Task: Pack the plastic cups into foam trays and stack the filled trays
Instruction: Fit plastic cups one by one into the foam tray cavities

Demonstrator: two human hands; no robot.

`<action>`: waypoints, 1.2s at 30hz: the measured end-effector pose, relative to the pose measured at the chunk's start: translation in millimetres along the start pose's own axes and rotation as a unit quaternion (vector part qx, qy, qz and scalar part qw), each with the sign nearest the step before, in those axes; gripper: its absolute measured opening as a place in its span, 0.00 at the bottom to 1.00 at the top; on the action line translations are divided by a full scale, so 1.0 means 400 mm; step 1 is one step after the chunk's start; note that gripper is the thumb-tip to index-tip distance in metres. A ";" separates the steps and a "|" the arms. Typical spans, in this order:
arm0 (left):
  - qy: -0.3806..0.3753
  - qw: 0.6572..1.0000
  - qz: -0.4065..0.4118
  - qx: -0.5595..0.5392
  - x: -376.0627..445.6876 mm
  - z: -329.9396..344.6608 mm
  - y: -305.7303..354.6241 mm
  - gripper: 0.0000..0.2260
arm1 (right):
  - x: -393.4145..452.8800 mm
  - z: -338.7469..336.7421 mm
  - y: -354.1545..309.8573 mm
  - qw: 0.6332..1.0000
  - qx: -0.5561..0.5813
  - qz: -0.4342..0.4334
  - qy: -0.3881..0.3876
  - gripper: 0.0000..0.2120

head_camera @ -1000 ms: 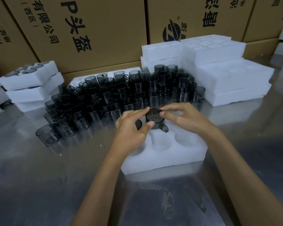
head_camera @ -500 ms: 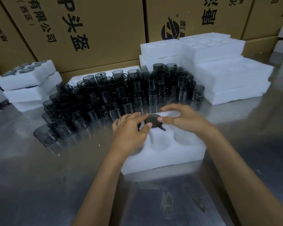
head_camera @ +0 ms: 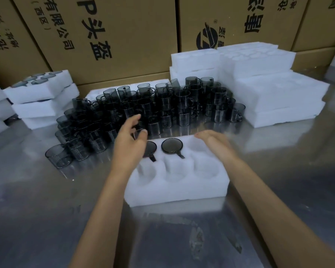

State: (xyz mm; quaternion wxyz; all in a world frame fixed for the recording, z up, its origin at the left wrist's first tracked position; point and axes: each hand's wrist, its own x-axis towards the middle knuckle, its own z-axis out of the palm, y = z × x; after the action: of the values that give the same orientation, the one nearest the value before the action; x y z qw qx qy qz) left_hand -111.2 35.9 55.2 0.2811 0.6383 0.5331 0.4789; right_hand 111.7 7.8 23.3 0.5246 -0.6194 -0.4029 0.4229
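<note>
A white foam tray [head_camera: 174,192] lies in front of me on the steel table. Two smoky grey cups sit sunk in its far row: one in the middle pocket [head_camera: 171,145], one in the left pocket [head_camera: 150,148], half hidden by my left hand. The other pockets hold nothing. My left hand [head_camera: 130,144] hovers over the tray's far left corner, fingers spread toward the crowd of loose grey cups [head_camera: 159,107] behind the tray. My right hand [head_camera: 214,141] hangs over the far right pocket, fingers straight. Neither hand holds anything.
Stacks of foam trays stand at the back right [head_camera: 275,93] and at the left [head_camera: 41,97], the left top one with cups in it. Cardboard boxes [head_camera: 108,35] wall off the back. Bare steel table [head_camera: 46,209] lies near me.
Both hands pushed the cup down into the middle far pocket and let go. The left hand has lifted toward the loose cups; the right has moved right over the tray.
</note>
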 end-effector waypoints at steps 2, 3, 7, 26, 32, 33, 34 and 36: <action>0.060 0.998 -0.028 0.001 0.027 -0.026 -0.028 0.19 | -0.009 0.021 0.003 0.999 0.027 0.015 -0.006 0.09; 0.079 0.996 -0.039 0.007 0.041 -0.034 -0.041 0.18 | -0.010 0.025 0.002 0.998 0.049 0.025 -0.003 0.10; 0.092 0.989 -0.028 0.115 0.135 -0.045 -0.062 0.19 | 0.011 0.016 0.004 0.997 0.071 0.012 0.023 0.16; 0.016 0.920 0.148 0.361 0.234 -0.051 -0.052 0.07 | 0.050 -0.003 0.016 0.995 0.099 0.027 -0.005 0.14; -0.086 0.947 0.203 0.232 0.112 -0.011 0.047 0.06 | 0.042 -0.021 0.013 0.995 0.088 0.001 -0.040 0.12; -0.113 0.947 0.211 0.216 0.090 0.004 0.064 0.06 | 0.042 -0.026 0.011 0.995 0.083 -0.013 -0.052 0.14; -0.139 0.945 0.218 0.201 0.068 0.021 0.079 0.06 | 0.042 -0.031 0.008 0.995 0.076 -0.028 -0.067 0.17; -0.185 0.939 0.229 0.178 0.031 0.052 0.105 0.06 | 0.042 -0.040 0.000 0.992 0.062 -0.061 -0.096 0.23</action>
State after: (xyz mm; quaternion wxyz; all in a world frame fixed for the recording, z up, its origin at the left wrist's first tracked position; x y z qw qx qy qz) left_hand -75.5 39.5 87.6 0.1387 0.8601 0.3875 0.3015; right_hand 132.2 18.7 23.1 0.5456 -0.5161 -0.4620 0.4717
